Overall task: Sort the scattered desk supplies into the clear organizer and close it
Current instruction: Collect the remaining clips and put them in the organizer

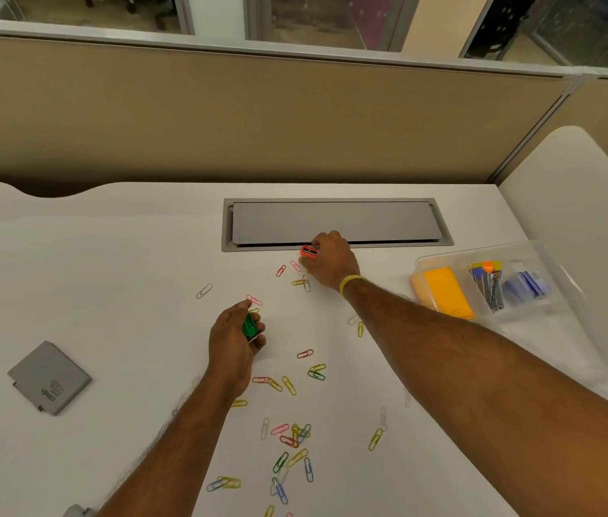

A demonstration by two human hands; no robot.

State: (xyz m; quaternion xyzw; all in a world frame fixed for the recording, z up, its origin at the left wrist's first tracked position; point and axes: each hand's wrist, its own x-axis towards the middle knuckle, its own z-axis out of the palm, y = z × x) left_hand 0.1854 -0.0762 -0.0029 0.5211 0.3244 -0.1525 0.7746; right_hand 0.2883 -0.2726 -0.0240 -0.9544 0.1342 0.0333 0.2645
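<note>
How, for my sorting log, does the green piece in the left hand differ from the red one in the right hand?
The left hand curls round the green piece, half hiding it; the right hand only pinches the red piece, slotted face showing. The green piece is mid-desk among paper clips; the red piece is farther off, by the grey flap. Both are small, plastic and in hand.

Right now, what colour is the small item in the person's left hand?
Green; the item shows best in the head view.
</note>
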